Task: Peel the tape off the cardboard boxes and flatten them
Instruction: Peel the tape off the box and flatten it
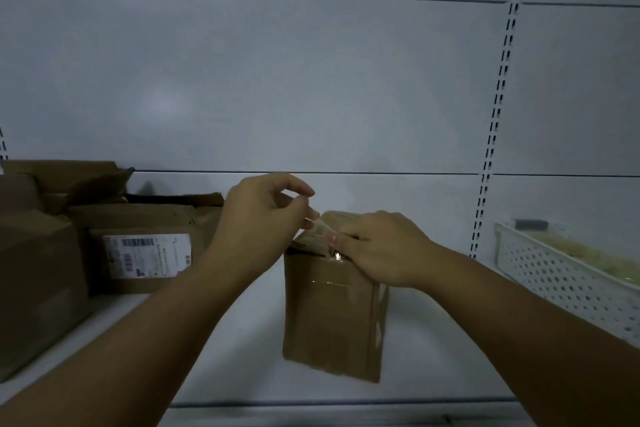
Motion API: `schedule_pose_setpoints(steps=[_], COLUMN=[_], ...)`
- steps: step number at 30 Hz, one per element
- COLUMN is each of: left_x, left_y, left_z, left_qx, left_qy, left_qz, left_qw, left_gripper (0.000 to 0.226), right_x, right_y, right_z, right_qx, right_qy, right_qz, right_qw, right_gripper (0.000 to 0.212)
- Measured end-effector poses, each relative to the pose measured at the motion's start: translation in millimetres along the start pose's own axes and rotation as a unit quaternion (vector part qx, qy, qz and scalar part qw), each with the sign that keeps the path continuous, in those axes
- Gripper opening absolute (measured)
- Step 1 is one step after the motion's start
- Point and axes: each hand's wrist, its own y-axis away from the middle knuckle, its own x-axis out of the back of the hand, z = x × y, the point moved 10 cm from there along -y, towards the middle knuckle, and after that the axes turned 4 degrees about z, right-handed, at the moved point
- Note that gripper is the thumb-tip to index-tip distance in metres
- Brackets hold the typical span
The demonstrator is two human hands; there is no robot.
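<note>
Head view: your left hand (259, 218) pinches the loose end of a clear tape strip (320, 226) between thumb and fingers, just above the top of a small cardboard box (329, 319). Your right hand (381, 250) is curled over the top right edge of this box and grips it. The box stands upright on the white shelf (242, 340), near its middle, and more tape crosses its front face. At the left, apart from it, other cardboard boxes (34, 270) stand together; one carries a white label (147, 256). At the right stands a white perforated basket (554, 274).
</note>
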Motion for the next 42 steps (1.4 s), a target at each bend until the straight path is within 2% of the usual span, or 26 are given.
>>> schedule_pose_setpoints(steps=[4,7,9,11,15,17,19,22,26,30,35,38,40,42], left_x=[4.5,-18.6,-34.8,-42.3,-44.9,-42.0,-39.4,-40.6,-41.8,-39.8,-40.5,-41.8,-45.5,-54.2], left_y=[26.8,44.0,51.1,54.0,61.9,64.5,66.0,66.4,62.4,61.6,63.3,62.3,65.6,74.6], left_z=[-1.4,-22.1,-38.0,-46.1,-37.8,-42.9,-46.7,-52.3,-61.2,-61.2,-50.9,-43.8,-32.3,-13.0], left_qx=[-0.082,-0.057,-0.019,-0.014,-0.133,-0.137,-0.147,-0.157,-0.138,-0.153,-0.184,-0.145,-0.135,-0.178], left_qy=[-0.007,0.031,0.066,0.076,-0.016,0.009,0.032,0.030,0.060,0.056,0.028,0.002,-0.072,-0.151], left_qz=[0.086,0.053,0.025,0.019,0.038,0.057,0.076,0.087,0.086,0.094,0.085,0.062,0.052,0.038], left_qw=[0.993,0.996,0.997,0.997,0.990,0.989,0.986,0.983,0.985,0.982,0.979,0.987,0.987,0.972], left_gripper=[0.019,0.038,0.051,0.059,0.070,0.073,0.071,0.062,0.059,0.058,0.057,0.048,0.052,0.060], right_x=[1.0,3.8,7.3,9.7,7.7,8.2,11.0,10.0,4.3,-0.6,8.0,14.8,16.2,12.0], right_y=[-3.1,2.2,5.2,5.6,5.0,9.0,14.8,22.2,16.5,14.9,26.5,34.2,37.8,37.9], right_z=[1.3,3.8,-3.1,-9.4,-7.8,-2.2,4.8,26.3,41.3,67.2,63.6,60.2,60.9,64.7], right_qx=[-0.035,-0.057,-0.046,-0.025,-0.011,-0.021,-0.036,-0.093,-0.118,-0.190,-0.193,-0.194,-0.206,-0.232], right_qy=[-0.011,0.017,0.040,0.053,0.012,-0.048,-0.140,-0.289,-0.360,-0.459,-0.352,-0.316,-0.302,-0.318], right_qz=[0.009,0.065,0.115,0.142,0.140,0.165,0.214,0.288,0.300,0.323,0.404,0.445,0.459,0.454], right_qw=[0.999,0.996,0.992,0.988,0.990,0.985,0.966,0.908,0.875,0.805,0.822,0.815,0.810,0.799], right_gripper=[0.046,0.038,0.029,0.027,0.026,0.034,0.035,0.034,0.040,0.039,0.036,0.033,0.032,0.032])
